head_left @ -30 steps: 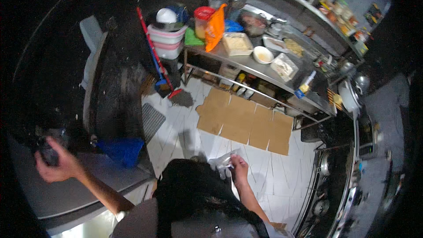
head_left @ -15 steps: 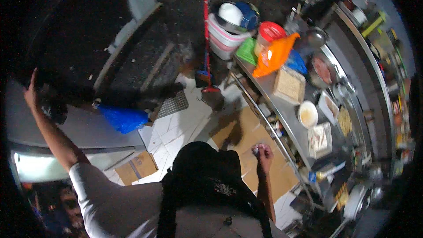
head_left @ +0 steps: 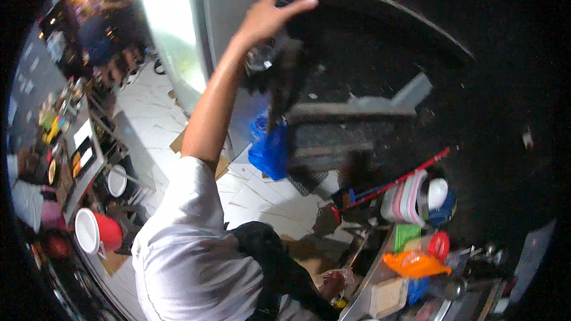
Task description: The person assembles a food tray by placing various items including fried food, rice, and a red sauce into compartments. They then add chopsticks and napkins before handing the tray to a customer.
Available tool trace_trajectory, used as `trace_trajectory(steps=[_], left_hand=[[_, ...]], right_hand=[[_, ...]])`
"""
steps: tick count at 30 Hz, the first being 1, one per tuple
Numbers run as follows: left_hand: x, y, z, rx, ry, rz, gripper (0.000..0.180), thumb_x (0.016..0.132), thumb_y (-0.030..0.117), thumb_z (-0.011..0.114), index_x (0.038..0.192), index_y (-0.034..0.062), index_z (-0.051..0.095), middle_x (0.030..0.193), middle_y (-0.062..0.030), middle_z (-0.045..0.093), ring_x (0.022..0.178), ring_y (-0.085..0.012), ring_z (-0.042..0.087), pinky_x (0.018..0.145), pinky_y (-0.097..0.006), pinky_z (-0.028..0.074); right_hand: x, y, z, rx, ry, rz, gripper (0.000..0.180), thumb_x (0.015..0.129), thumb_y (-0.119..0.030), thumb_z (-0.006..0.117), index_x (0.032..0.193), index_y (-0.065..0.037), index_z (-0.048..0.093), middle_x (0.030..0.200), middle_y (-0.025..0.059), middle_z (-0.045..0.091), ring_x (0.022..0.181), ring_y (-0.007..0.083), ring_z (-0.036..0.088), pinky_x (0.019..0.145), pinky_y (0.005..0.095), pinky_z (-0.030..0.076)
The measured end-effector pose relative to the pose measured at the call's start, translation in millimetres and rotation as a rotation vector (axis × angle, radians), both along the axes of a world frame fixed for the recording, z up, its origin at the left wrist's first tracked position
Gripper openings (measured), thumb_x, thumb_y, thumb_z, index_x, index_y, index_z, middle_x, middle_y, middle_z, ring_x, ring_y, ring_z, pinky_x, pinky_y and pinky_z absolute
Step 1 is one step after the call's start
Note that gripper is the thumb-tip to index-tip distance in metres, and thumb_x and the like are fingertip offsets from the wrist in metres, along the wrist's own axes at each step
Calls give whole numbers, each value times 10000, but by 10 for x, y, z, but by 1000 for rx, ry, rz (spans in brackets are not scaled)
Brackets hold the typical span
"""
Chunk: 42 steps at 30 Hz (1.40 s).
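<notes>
My left arm stretches far out ahead. My left hand [head_left: 267, 19] is at the edge of a tall grey cabinet [head_left: 223, 0], with the thumb spread wide and the other fingers partly turned out of sight. Below that hand hangs a blue plastic bag [head_left: 269, 153]. Low in the picture and close to my body, my right hand [head_left: 331, 286] is closed on a crumpled piece of clear plastic [head_left: 345, 276]. The dark bag on my body hides part of the right forearm. Whether the plastic wraps anything cannot be made out.
A steel counter [head_left: 363, 297] at the lower right bears an orange bag [head_left: 416, 263] and a tub [head_left: 389, 297]. A red-handled broom [head_left: 395, 179] leans by a striped basket [head_left: 401, 199]. At left stand a lit glass door [head_left: 172, 30], a red bucket [head_left: 110, 232] and people farther off.
My view has swung left, so the counter has shifted to the lower right and the lit door, table and people have come in. My left hand stays by the grey cabinet; the right keeps the plastic.
</notes>
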<state>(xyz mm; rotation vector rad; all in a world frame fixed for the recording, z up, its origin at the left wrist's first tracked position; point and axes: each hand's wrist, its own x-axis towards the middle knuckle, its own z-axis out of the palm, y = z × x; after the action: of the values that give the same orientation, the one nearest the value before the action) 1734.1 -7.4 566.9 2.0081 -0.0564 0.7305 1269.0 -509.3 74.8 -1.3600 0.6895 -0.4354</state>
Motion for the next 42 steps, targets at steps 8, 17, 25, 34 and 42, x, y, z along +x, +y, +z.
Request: trace_trajectory(steps=[8, 17, 25, 34, 42], left_hand=[[-1344, -396, 268, 313, -87, -119, 765, 648, 630, 856, 1004, -39, 754, 902, -188, 701, 863, -282, 686, 803, -358, 518], [-2146, -1746, 221, 266, -515, -332, 542, 500, 421, 972, 807, 15, 786, 657, -77, 625, 675, -201, 633, 615, -300, 509], [-2736, -3024, 50, 243, -633, -253, 475, 577, 369, 978, 764, -6, 756, 687, -39, 636, 552, -128, 588, 523, -241, 449], [-3027, -3790, 83, 275, -839, -253, 478, 625, 435, 945, 686, 7, 742, 625, -90, 655, 531, -186, 642, 530, -275, 497], [-3241, -3962, 206, 385, -575, -272, 612, 666, 539, 885, 906, -16, 786, 782, -191, 720, 713, -295, 727, 683, -364, 563]], right_hand=[[1122, 575, 102, -173, -79, 411, 277, 987, -232, 634, 1164, -20, 619, 1078, 90, 674, 971, 199, 634, 869, 342, 508], [573, 983, 800, -189, 14, 256, 174, 994, -170, 630, 1019, 3, 632, 863, 45, 668, 810, 125, 629, 727, 303, 495], [-915, 655, 796, -290, 38, 84, 175, 988, -158, 629, 1063, 0, 637, 913, 73, 709, 869, 154, 679, 812, 316, 532], [-1939, 768, 703, -398, 11, -275, 163, 937, -149, 686, 1010, -8, 650, 855, 60, 683, 778, 154, 663, 707, 294, 526], [-1947, 1009, 540, 95, 107, -432, 252, 1022, -190, 580, 1125, 13, 687, 888, 14, 685, 792, 102, 627, 761, 282, 517]])
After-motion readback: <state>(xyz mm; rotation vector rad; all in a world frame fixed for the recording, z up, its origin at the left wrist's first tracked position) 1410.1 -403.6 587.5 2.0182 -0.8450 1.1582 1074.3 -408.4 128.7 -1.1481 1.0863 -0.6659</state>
